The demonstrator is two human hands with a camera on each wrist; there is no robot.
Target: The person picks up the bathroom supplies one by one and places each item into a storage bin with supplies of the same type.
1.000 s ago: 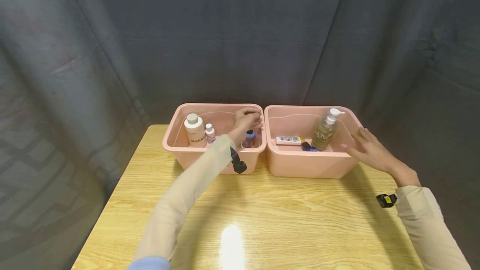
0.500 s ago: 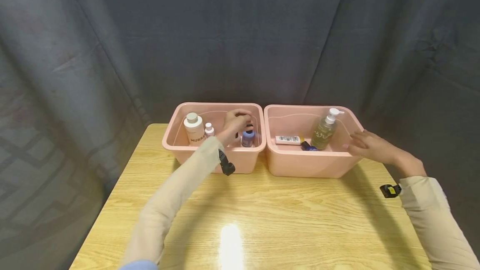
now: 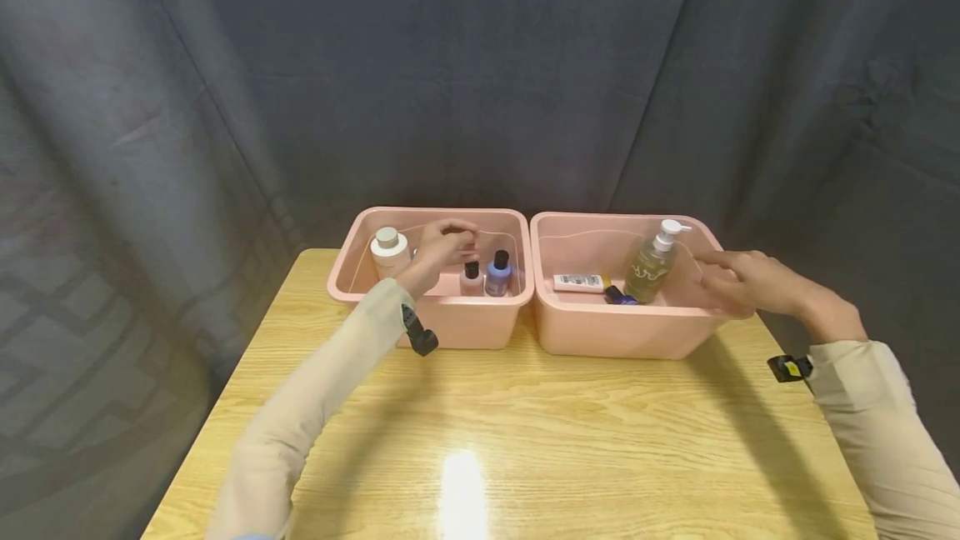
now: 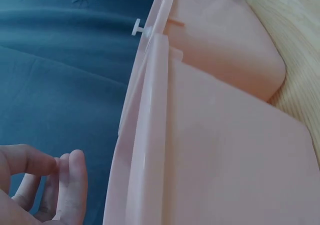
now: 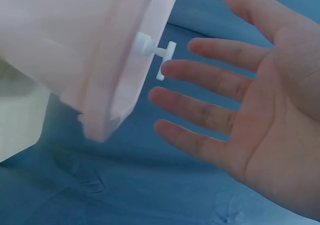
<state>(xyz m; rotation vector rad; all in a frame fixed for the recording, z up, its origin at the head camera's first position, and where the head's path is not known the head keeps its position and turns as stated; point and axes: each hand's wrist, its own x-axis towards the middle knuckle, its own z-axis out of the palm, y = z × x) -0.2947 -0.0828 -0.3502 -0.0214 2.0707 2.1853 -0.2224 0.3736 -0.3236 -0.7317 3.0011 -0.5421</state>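
My left hand (image 3: 442, 247) is over the left pink bin (image 3: 468, 327), with loosely bent fingers and nothing between them in the left wrist view. Right of it in that bin stand a clear pinkish bottle with a black cap (image 3: 472, 282) and a blue bottle with a black cap (image 3: 498, 278). A large white bottle (image 3: 389, 257) stands at the bin's left end; the small white bottle beside it is mostly hidden by my hand. My right hand (image 3: 761, 283) hovers by the right end of the right pink bin (image 3: 615, 334), fingers spread and holding nothing.
Inside the right bin, a greenish pump bottle (image 3: 648, 271) stands near a lying white tube (image 3: 579, 283) with a yellow cap and a dark blue item (image 3: 621, 297). Both bins sit side by side on a wooden table (image 3: 570, 432), with a grey curtain (image 3: 480, 90) behind.
My left hand has moved left across the left bin, away from the blue bottle, uncovering the two black-capped bottles. My right hand has shifted slightly right and up.
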